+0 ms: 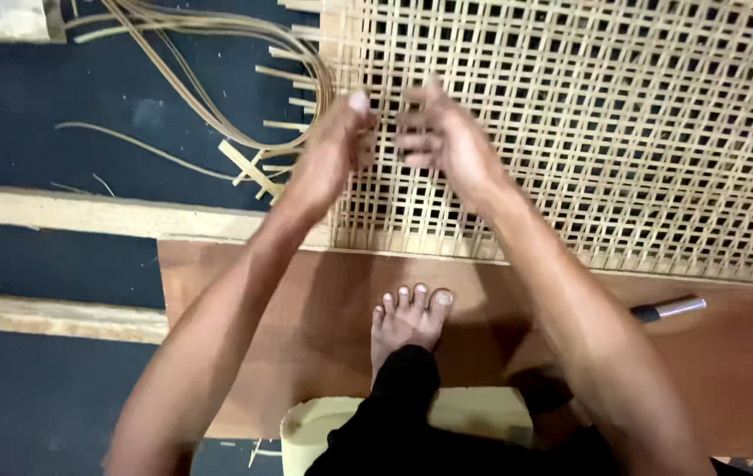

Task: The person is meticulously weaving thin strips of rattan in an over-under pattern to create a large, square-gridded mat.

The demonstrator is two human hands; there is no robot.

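left hand [334, 145]: over the left edge of the woven cane panel [570, 132], about 11 o'clock from frame centre; fingers curled narrow, thumb up, pinching at the weave edge; blurred, so can't tell for sure if a strand is between them
right hand [442, 141]: just beside the left hand at its 3 o'clock, resting on the panel; fingers bent in narrow toward the left hand, tips close to it; what they grip, if anything, can't tell
cane panel: open square lattice of pale strips, fills 12 to 3 o'clock of the view, lying flat on the floor; bottom edge sits along the brown board [306, 300]
loose cane strands [209, 79]: long bundle looping from 11 o'clock at the top down to the panel's left edge, ends running in just by the left hand; short cut ends stick out along that edge
brown board: flat under the panel's lower edge, spans 6 to 3 o'clock
foot [407, 322]: bare, on the board at 6 o'clock, toes pointing at the panel, between the two forearms
tool handle [669, 308]: dark grip with metal end, lying on the board at 4 o'clock, just below the panel edge, well apart from both hands
wooden battens [85, 211]: two pale strips across the dark floor at 9 o'clock
pale stool [323, 423]: at 6 o'clock, partly under the black trouser leg
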